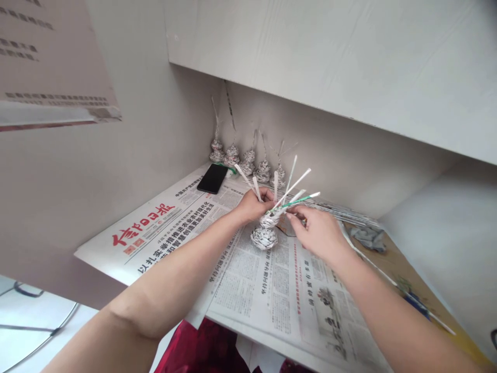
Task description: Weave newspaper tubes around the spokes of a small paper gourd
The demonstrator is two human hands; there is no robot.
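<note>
A small gourd-shaped weaving of rolled newspaper strips (pixel 264 237) is held over the newspaper, its loose white ends fanning upward from the neck. One of these paper strips (pixel 305 200) is green along part of its length. My left hand (pixel 257 203) is closed around the neck from the left, fingers partly behind the strips. On the right side, my right hand (pixel 313 226) has thumb and forefinger bent together beside the neck, at the base of the green strip. Its fingertips seem to pinch a strip, partly hidden.
Several finished woven gourds (pixel 247 161) line the back wall. A black phone (pixel 212 178) lies on the newspaper (pixel 248 290) at left. Long rolled paper strips (pixel 337 208) lie along the back, near a grey crumpled cloth (pixel 368 238). A panel (pixel 330 62) overhangs the desk.
</note>
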